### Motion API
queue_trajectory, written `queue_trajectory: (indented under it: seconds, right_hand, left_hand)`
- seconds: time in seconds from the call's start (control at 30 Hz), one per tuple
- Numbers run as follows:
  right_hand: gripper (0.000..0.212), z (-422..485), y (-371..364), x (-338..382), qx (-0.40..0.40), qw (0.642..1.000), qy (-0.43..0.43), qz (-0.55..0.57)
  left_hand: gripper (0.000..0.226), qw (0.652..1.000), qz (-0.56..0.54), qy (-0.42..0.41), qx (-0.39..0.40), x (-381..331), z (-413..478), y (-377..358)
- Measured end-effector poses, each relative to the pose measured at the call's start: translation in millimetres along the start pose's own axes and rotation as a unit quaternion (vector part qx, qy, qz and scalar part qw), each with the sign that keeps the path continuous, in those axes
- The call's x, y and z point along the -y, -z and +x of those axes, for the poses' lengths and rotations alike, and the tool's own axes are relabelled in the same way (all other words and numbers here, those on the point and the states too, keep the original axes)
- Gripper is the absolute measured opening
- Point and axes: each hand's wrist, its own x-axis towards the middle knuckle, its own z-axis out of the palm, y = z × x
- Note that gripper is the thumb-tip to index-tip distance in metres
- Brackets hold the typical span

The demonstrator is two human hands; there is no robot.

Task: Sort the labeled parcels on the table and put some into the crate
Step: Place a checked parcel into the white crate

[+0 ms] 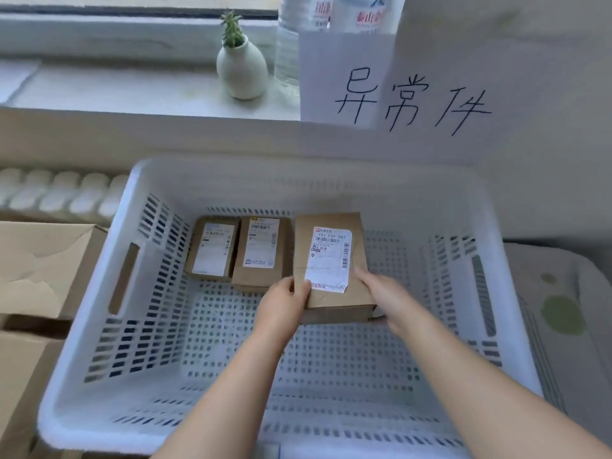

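Head view: a flat brown held parcel with a white shipping label is positioned inside the white slotted crate, just right of the middle parcel. Beyond that one the far-left parcel lies flat on the crate floor. The held parcel's near end appears raised. Whether its far end touches the floor cannot be told.

Handling, judged: the parcel is taken to be light, since it is carried from its near end alone. The carton looks stiff and square-edged, so little flex is expected. The kraft surface should give fair friction. The label's lower margin looks creased, so contact there is best avoided. The near corners and long side edges are judged the best places for holding.

Hands: the left hand is closed on the near-left corner, with the thumb on top beside the label and the fingers hidden beneath. The right hand is clamped on the near-right edge, with the thumb laid along the top face and the fingers curled under the side. Nothing else is held by either hand.

A handwritten sign is propped behind the crate.
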Motion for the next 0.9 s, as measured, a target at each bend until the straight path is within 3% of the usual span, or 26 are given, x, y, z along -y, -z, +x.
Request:
queue_trajectory:
  seconds: [0.1,0.2,0.5,0.63,0.8,0.9]
  right_hand:
    - [0.024,43.4,-9.1,0.2,-0.008,1.000,-0.019,-0.023]
    - [0.028,82.4,-23.0,-9.1,-0.006,0.999,-0.035,-0.029]
    - [0.041,129.5,-38.7,-28.6,-0.039,0.997,-0.040,-0.052]
    - [0.040,133.1,-43.5,-23.7,-0.050,0.995,-0.055,-0.070]
    - [0.059,112.7,-42.6,-10.9,-0.055,0.989,-0.066,-0.120]
    - [0.066,89.2,-37.8,-9.7,-0.064,0.981,-0.045,-0.175]
  left_hand:
    - [0.047,0.993,0.119,-0.012,-0.011,14.0,40.8,-8.5]
    - [0.054,0.985,0.166,-0.011,-0.035,27.0,72.3,-16.5]
    - [0.037,0.953,0.296,-0.052,-0.040,45.5,108.9,-28.2]
    - [0.041,0.952,0.302,-0.042,-0.025,48.1,114.6,-33.9]
    - [0.058,0.958,0.281,-0.051,-0.019,50.0,103.9,-30.2]
    - [0.056,0.962,0.264,-0.073,-0.015,52.8,85.2,-20.5]
